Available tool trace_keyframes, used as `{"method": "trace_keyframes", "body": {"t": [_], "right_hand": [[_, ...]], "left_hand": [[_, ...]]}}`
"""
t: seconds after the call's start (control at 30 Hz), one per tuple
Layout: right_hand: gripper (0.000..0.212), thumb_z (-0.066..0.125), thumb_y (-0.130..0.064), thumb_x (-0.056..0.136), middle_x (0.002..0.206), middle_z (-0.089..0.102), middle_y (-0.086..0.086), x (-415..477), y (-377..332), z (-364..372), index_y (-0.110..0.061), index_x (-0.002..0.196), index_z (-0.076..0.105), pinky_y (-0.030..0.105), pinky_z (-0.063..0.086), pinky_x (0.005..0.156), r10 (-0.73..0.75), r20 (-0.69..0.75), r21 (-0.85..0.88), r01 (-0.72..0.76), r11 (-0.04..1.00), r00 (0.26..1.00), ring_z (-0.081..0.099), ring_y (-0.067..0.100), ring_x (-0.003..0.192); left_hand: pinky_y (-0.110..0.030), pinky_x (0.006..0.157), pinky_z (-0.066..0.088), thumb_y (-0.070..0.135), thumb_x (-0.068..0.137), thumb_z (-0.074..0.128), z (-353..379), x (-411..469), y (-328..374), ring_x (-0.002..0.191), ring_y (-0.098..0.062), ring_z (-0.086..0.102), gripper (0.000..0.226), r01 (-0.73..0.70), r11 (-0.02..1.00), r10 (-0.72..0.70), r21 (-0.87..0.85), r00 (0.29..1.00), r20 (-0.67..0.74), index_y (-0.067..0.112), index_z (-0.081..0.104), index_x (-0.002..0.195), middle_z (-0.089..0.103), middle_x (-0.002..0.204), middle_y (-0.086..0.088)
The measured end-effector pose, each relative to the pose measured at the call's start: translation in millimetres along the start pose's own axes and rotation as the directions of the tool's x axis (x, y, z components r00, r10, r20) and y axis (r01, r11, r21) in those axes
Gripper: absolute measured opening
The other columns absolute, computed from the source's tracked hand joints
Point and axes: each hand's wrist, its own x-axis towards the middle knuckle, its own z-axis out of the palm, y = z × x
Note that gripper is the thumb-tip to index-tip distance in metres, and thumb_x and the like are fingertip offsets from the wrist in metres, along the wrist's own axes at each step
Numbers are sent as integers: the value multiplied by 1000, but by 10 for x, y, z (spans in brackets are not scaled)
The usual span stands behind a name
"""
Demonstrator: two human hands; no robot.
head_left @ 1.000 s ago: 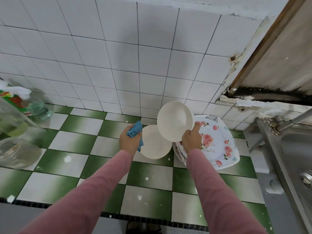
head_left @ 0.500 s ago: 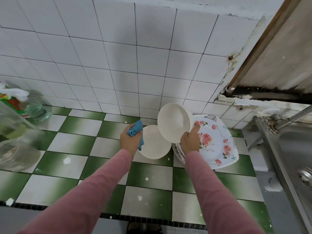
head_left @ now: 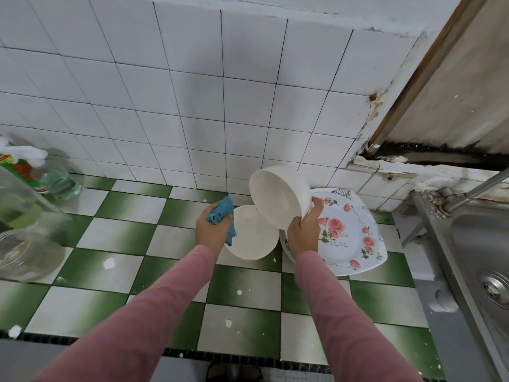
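While the left hand (head_left: pixel 212 230) clenched a cloth (head_left: pixel 221 213), the right hand (head_left: pixel 303 232) gripped a tilted bowl (head_left: pixel 278 197) by its rim; second bowl (head_left: pixel 252 235) sat between the hands, plate (head_left: pixel 347 235) just right.

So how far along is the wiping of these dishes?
Nothing shows as clearly finished. In hand: the right hand holds a tilted white bowl; the left hand grips the blue cloth beside a second bowl on the counter. Left, probably: both bowls and the floral plate.
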Motion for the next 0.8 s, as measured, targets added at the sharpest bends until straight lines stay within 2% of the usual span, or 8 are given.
{"method": "trace_keyframes", "body": {"t": [0.1, 0.23, 0.37, 0.47, 0.57, 0.63, 0.7, 0.8], "right_hand": [[63, 42, -5, 93, 121, 55, 14, -29, -40, 44, -35, 143, 18, 53, 51, 95, 11, -18, 26, -11, 1000, 1000, 55, 33, 108], [64, 43, -8, 89, 116, 57, 8, -75, -96, 75, -47, 135, 21, 55, 56, 88, 3, -21, 124, -1, 992, 1000, 58, 28, 105], [61, 53, -13, 88, 108, 58, -3, -79, -147, 75, -43, 135, 26, 55, 57, 87, -14, -19, 225, 18, 974, 1000, 60, 21, 102], [63, 58, -17, 91, 112, 58, -3, -79, -196, 82, -44, 137, 25, 56, 55, 91, -9, 3, 271, 8, 963, 1000, 61, 22, 106], [68, 51, -11, 93, 119, 55, -7, -88, -259, 117, -45, 143, 21, 56, 53, 95, -8, 54, 316, -9, 949, 999, 57, 23, 112], [73, 41, -4, 92, 119, 50, -13, -92, -315, 129, -47, 146, 17, 57, 54, 94, -6, 83, 339, -23, 941, 997, 54, 24, 113], [76, 39, -2, 93, 121, 45, -8, -81, -365, 134, -48, 148, 14, 56, 57, 88, 20, 119, 357, -62, 932, 993, 51, 27, 113], [69, 44, -13, 100, 133, 38, -1, -78, -434, 128, -53, 147, 12, 55, 60, 82, 85, 198, 441, -167, 882, 976, 49, 32, 115]], "left_hand": [[-40, 98, 49, 11, 93, 64, -26, -31, 4, 105, -26, 57, 35, -16, 1000, 16, 0, 1000, 3, 10, 57, 127, 59, 112, -8], [-42, 99, 49, 12, 94, 62, -63, -37, 32, 105, -27, 56, 34, -36, 999, 36, 12, 999, 2, 11, 55, 127, 58, 111, -8], [-31, 87, 49, 12, 96, 59, -83, -35, 93, 100, -24, 55, 36, -55, 998, 55, 2, 998, 4, 10, 51, 131, 55, 110, -7], [-40, 98, 48, 16, 96, 61, -70, -45, 136, 104, -25, 55, 37, -69, 997, 69, -20, 998, -9, 13, 50, 131, 56, 112, -6], [-44, 99, 49, 20, 96, 61, -58, -62, 201, 106, -26, 57, 39, -81, 995, 79, -61, 996, -30, 17, 50, 132, 56, 113, -3], [-36, 93, 51, 21, 96, 61, -50, -82, 266, 106, -23, 57, 40, -122, 988, 118, -97, 992, -45, 19, 49, 134, 56, 114, -1], [-24, 85, 47, 21, 97, 60, -31, -115, 338, 103, -17, 54, 41, -175, 978, 166, -118, 983, -82, 20, 48, 136, 54, 114, 3], [-16, 88, 44, 21, 97, 59, 1, -177, 448, 106, -13, 53, 39, -266, 953, 246, -145, 959, -142, 19, 49, 135, 55, 118, 4]]}}
